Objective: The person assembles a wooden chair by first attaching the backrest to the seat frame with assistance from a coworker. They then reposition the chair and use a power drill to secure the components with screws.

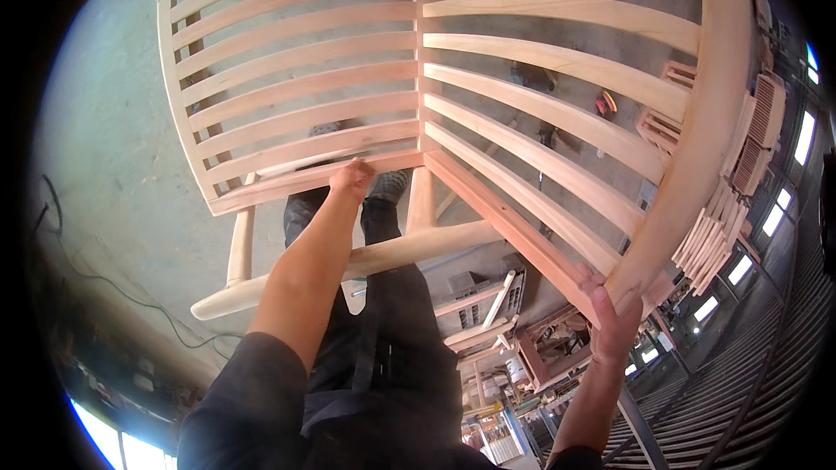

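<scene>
A bare wooden slatted bench fills the upper middle, its seat (296, 50) at left and its backrest (557, 10) rising to the right. My left hand (351, 176) is closed over the seat's near end rail (296, 181), close to where seat and back meet. At the lower right, my right hand (614, 324) grips the corner where the backrest's end post (522, 235) joins the thick curved top rail (718, 113). Thumb and fingertips show on either side of that corner. A pale armrest (435, 246) runs below the seat, passing under my left forearm.
My shoe (389, 185) is on the concrete floor (113, 122) below the seat. A dark cable (131, 292) curves across the floor at left. Stacked wooden slats (712, 231) and slatted panels (756, 135) stand at right. Wooden frames (483, 335) lie behind.
</scene>
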A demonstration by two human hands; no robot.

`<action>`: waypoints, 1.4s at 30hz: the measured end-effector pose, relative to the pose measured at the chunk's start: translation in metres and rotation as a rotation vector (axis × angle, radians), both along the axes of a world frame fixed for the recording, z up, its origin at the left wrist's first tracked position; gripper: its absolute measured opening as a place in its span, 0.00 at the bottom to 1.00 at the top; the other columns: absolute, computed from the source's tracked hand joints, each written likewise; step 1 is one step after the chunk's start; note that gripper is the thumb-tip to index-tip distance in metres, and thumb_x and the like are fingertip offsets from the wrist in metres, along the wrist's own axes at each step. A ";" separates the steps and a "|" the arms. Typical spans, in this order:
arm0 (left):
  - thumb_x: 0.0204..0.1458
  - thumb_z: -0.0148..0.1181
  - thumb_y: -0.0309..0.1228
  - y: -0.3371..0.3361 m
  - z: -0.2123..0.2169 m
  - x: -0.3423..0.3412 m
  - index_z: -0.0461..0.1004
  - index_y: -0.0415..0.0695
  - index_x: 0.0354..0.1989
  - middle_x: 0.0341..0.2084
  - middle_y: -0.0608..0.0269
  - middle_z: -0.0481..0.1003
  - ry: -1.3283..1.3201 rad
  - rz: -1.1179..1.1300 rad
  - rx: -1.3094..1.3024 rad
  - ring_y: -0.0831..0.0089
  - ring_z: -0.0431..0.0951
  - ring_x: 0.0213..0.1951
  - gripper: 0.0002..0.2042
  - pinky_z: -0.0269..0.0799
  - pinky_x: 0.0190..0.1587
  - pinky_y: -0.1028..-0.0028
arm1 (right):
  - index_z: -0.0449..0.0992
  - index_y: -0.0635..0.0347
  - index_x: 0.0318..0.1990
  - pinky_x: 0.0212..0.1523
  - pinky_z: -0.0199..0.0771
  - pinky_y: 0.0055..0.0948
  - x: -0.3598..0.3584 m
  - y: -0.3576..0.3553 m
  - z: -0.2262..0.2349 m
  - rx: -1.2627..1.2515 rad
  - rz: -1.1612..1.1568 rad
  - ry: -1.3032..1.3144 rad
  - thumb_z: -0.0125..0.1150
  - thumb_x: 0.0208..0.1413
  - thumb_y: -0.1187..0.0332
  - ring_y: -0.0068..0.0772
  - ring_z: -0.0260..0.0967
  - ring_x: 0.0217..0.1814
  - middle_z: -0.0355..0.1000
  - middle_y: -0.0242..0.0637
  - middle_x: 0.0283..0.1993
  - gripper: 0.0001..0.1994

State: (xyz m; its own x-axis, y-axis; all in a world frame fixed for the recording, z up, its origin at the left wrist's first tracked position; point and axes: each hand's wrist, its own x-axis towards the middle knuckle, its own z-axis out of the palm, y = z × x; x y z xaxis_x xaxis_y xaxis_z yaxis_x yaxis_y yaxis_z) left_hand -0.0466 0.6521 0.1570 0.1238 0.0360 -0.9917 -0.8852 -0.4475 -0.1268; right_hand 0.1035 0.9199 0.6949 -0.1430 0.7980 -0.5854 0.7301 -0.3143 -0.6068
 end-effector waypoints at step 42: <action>0.62 0.52 0.24 0.021 0.013 0.014 0.69 0.35 0.36 0.25 0.59 0.68 0.112 -0.008 0.042 0.66 0.70 0.25 0.05 0.74 0.32 0.65 | 0.62 0.74 0.56 0.51 0.79 0.42 0.023 -0.002 0.000 0.124 -0.008 0.020 0.69 0.46 0.71 0.46 0.79 0.45 0.76 0.48 0.41 0.30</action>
